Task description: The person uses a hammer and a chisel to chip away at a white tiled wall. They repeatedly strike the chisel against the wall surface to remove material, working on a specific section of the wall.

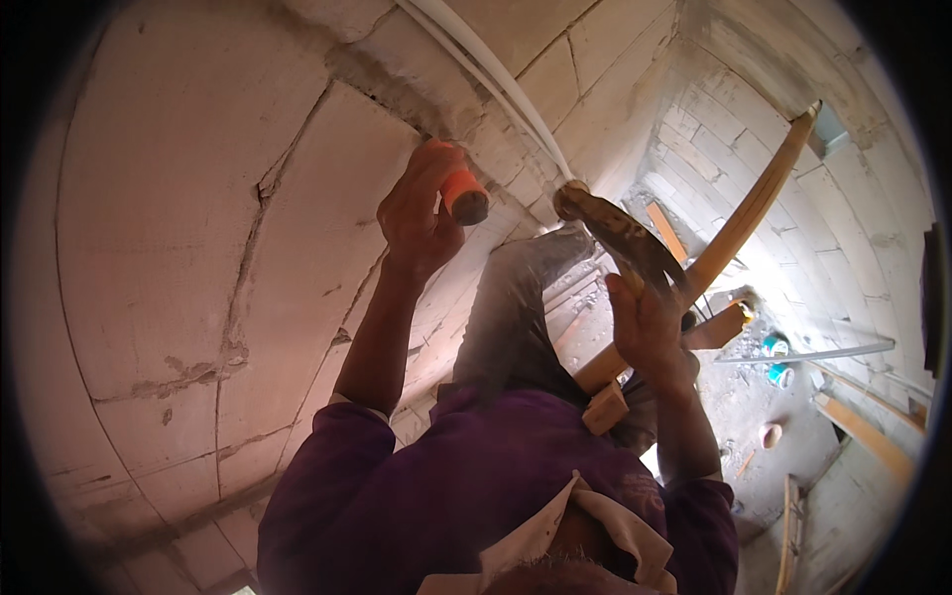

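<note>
My left hand [421, 213] is closed around the orange grip of a chisel [464, 190], whose dark butt end points towards me. The chisel's tip is hidden behind my hand, close to a rough groove in the pale block wall [169, 258]. My right hand [650, 327] is lower and to the right, fingers wrapped round a hammer [635, 238] with a dark, dusty, worn head. The hammer's round face is apart from the chisel. Its handle is mostly hidden by my hand.
White conduits [516, 94] run down along the wall near the hammer. A long wooden pole [759, 208] slants past my right hand, with short timber pieces [605, 407] by my legs. Below are teal buckets [778, 362], a grey bar [818, 354] and loose planks [863, 436].
</note>
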The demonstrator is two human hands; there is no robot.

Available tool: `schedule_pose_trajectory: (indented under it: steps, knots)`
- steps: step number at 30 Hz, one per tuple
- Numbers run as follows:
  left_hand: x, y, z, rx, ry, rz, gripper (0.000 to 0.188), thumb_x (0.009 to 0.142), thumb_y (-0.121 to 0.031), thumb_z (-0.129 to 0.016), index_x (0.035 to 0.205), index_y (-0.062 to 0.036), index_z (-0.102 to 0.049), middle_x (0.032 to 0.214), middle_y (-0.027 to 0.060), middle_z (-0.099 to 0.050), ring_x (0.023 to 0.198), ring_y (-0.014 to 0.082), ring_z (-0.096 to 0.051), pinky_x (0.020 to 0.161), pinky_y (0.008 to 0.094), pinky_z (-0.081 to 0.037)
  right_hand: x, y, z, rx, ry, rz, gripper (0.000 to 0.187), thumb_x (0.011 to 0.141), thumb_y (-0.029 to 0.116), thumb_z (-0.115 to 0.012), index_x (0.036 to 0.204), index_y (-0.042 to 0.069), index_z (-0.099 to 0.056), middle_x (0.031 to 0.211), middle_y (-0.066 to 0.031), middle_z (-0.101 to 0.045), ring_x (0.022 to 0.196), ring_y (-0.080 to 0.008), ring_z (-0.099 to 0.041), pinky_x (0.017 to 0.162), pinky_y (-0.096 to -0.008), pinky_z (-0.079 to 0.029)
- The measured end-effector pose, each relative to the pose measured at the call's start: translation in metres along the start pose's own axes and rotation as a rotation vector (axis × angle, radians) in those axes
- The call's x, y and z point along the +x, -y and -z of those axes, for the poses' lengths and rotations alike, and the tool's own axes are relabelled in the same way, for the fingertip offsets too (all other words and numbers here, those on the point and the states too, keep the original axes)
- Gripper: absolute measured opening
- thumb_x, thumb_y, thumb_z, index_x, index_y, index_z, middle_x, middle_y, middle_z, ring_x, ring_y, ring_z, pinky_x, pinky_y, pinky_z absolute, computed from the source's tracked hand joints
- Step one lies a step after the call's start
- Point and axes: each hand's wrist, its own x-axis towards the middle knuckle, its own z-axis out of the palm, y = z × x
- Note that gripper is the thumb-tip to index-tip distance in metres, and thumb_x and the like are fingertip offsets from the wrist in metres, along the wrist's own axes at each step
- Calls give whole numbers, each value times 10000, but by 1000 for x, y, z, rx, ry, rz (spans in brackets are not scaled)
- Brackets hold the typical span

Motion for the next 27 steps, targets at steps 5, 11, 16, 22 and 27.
schedule_pose_trajectory:
  steps: [5,11,16,22,27]
  knots:
    - [2,-2,3,-58,-5,3,242,819,31,-649,1055,3,-601,987,142,-678,946,306,-671,879,423,-529,-49,-13,22,91,221,-412,238,949,156,-560,1118,-11,-583,757,-80,-596,663,-174,-565,577,-339,-451]
    - [49,-45,3,91,124,-150,285,705,28,-691,968,-57,-625,915,76,-649,835,275,-632,690,342,-531,-35,-13,5,271,15,-418,282,985,250,-523,804,33,-518,562,28,-466,481,-66,-434,441,-251,-343]
    - [60,-35,-5,182,117,-151,336,634,35,-702,940,-82,-627,888,30,-629,826,231,-613,679,327,-519,-25,-16,-4,317,9,-460,315,995,294,-509,773,73,-489,543,46,-436,434,-34,-385,395,-221,-285]
    - [62,-31,-12,168,105,-98,298,657,34,-700,934,-68,-658,907,70,-663,819,256,-624,683,363,-505,-29,-28,-8,516,-63,-608,310,1002,311,-503,775,110,-434,530,67,-368,420,-26,-347,380,-199,-272]
    - [68,-27,-25,201,159,-22,311,638,13,-717,925,-85,-649,865,53,-632,798,250,-589,689,374,-460,-14,-22,-9,612,-124,-638,309,1000,325,-505,775,132,-420,537,62,-361,414,-31,-327,367,-202,-263]
